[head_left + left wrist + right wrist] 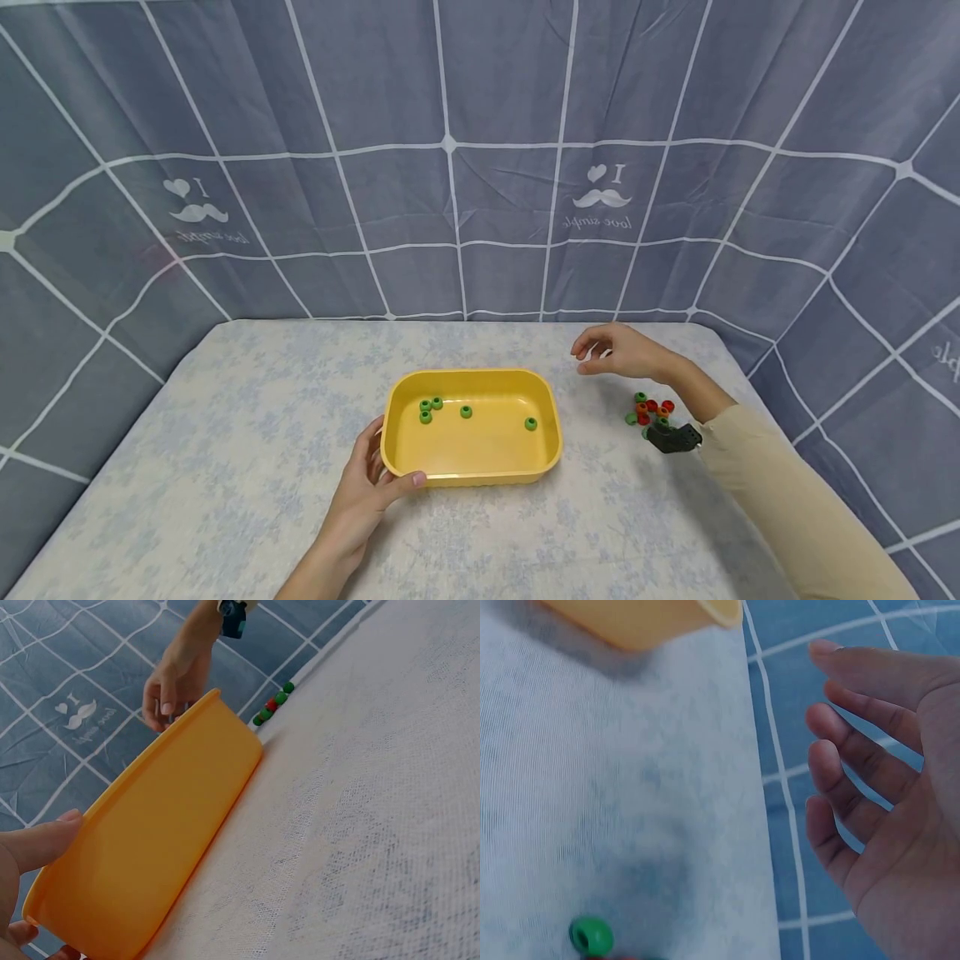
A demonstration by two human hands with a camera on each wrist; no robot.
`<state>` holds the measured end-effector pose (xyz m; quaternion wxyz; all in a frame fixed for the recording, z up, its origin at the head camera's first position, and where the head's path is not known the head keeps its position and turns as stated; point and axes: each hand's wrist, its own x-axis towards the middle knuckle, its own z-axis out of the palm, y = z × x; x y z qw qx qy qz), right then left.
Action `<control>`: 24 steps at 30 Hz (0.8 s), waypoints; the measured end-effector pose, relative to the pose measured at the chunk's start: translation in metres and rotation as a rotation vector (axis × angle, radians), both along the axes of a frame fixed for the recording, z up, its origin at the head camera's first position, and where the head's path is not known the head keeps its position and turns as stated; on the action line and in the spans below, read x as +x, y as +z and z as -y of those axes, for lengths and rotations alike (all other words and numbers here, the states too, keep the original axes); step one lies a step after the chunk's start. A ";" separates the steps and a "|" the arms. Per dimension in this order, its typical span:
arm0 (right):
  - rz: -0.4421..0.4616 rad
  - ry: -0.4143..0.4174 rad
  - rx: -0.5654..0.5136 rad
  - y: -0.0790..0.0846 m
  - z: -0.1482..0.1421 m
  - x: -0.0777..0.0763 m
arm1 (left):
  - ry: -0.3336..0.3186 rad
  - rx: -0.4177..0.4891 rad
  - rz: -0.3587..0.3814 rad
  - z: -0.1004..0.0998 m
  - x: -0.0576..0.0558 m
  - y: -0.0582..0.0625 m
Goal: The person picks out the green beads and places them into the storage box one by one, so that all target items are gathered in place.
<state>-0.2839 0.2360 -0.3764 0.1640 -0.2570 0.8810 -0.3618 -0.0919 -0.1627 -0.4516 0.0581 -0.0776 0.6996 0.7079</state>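
The head view faces forward and down from above and behind the left hand and right hand; nearer, tilted wrist views look past each hand, sharing the yellow tray.

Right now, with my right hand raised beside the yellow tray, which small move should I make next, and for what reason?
Probably lower the right hand to the loose mixed beads and pinch one green bead: the fingers look empty, the yellow tray shows only green beads inside, and the left hand holds it at its edge.
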 end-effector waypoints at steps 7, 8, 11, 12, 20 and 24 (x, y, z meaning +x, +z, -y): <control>-0.008 -0.046 -0.003 -0.004 -0.025 0.002 | -0.006 0.001 0.003 0.000 0.000 -0.001; -0.009 -0.051 -0.002 -0.005 -0.029 0.003 | -0.006 -0.001 0.001 0.000 0.000 -0.001; -0.001 -0.070 -0.007 -0.008 -0.039 0.005 | -0.005 -0.002 -0.001 0.000 -0.001 -0.002; 0.004 -0.079 -0.009 -0.009 -0.042 0.006 | -0.006 -0.003 -0.002 0.000 -0.001 -0.002; 0.053 -0.170 -0.011 -0.024 -0.077 0.015 | -0.007 0.012 0.000 0.000 -0.002 -0.003; 0.062 -0.207 -0.011 -0.029 -0.093 0.023 | -0.004 0.012 0.002 0.000 -0.001 -0.002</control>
